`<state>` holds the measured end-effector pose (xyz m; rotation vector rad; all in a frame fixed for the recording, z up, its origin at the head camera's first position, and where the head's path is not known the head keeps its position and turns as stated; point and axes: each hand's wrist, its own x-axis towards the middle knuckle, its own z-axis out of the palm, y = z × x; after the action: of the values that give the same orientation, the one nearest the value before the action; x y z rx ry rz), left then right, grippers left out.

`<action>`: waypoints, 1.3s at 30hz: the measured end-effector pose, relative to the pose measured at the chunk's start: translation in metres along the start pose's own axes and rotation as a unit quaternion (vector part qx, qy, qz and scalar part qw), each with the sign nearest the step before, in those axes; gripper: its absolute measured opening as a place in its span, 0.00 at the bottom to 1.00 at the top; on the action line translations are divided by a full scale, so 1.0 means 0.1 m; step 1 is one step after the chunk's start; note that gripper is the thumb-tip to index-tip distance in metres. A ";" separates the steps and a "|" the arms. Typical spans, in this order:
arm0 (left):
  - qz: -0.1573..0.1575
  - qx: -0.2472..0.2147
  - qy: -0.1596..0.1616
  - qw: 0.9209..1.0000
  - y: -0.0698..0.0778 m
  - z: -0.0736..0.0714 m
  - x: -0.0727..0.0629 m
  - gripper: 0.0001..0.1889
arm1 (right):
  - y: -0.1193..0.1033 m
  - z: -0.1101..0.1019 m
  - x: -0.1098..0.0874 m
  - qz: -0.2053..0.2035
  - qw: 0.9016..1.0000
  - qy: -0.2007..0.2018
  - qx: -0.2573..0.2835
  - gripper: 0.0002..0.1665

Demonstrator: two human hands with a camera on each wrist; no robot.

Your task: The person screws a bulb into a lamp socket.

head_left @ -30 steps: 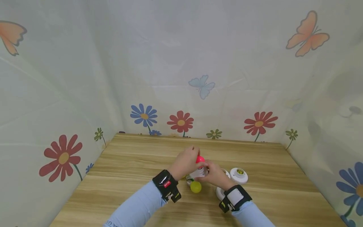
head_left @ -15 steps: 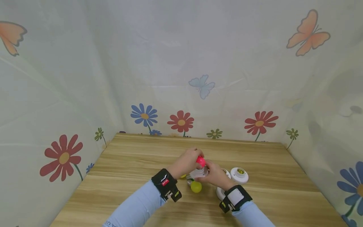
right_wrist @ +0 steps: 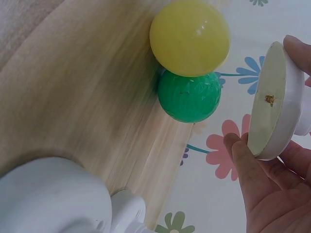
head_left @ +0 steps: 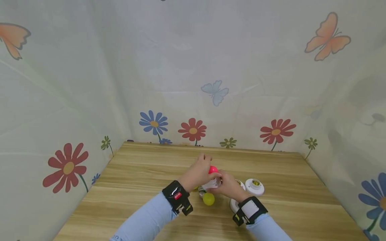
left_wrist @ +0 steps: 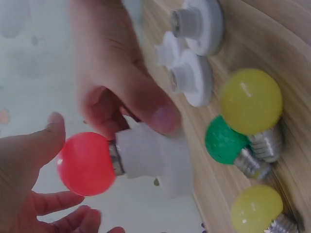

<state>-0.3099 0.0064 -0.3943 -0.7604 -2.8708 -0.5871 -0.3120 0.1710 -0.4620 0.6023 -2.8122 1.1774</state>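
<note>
In the left wrist view, a red light bulb (left_wrist: pixel 87 164) has its metal base partly in a white lamp holder (left_wrist: pixel 167 162). My right hand (head_left: pixel 228 185) grips the holder by its round base, and the right wrist view shows the underside of that base (right_wrist: pixel 267 104). My left hand (head_left: pixel 196 171) is at the bulb's rounded end. Its thumb lies against or close beside the glass, while the other fingers are spread and extended away. Both hands are raised above the wooden table (head_left: pixel 144 167).
Two yellow bulbs (left_wrist: pixel 251 102) and a green bulb (left_wrist: pixel 224 141) lie on the table below the hands. Several white lamp holders (head_left: pixel 254 186) sit to the right, partly behind my right forearm. A flower-printed curtain (head_left: pixel 169 67) surrounds the table.
Half a second ago my left fingers were closed about the red bulb; now they are lifted and spread. My right hand keeps the holder in nearly the same place.
</note>
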 end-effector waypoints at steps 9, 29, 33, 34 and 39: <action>0.008 0.032 0.008 0.999 -0.03 0.05 0.02 0.26 | 0.00 0.00 0.02 -0.015 1.000 -0.012 -0.002 0.34; 0.009 -0.031 -0.060 0.998 -0.01 -0.03 0.05 0.27 | 0.03 0.01 -0.01 -0.046 0.999 -0.010 0.015 0.38; -0.022 -0.027 -0.045 0.998 -0.02 -0.05 0.03 0.31 | 0.02 -0.01 -0.01 -0.024 0.999 -0.016 0.019 0.40; -0.028 -0.017 -0.039 0.999 -0.02 -0.05 0.02 0.31 | 0.02 -0.01 -0.01 -0.019 0.999 -0.017 0.020 0.40; -0.022 0.043 -0.008 0.999 0.00 -0.02 -0.03 0.29 | 0.03 0.00 0.00 -0.025 1.000 -0.013 0.007 0.37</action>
<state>-0.3075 0.0041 -0.3926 -0.6937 -2.9121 -0.4598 -0.3131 0.1728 -0.4636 0.6903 -2.7956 1.1889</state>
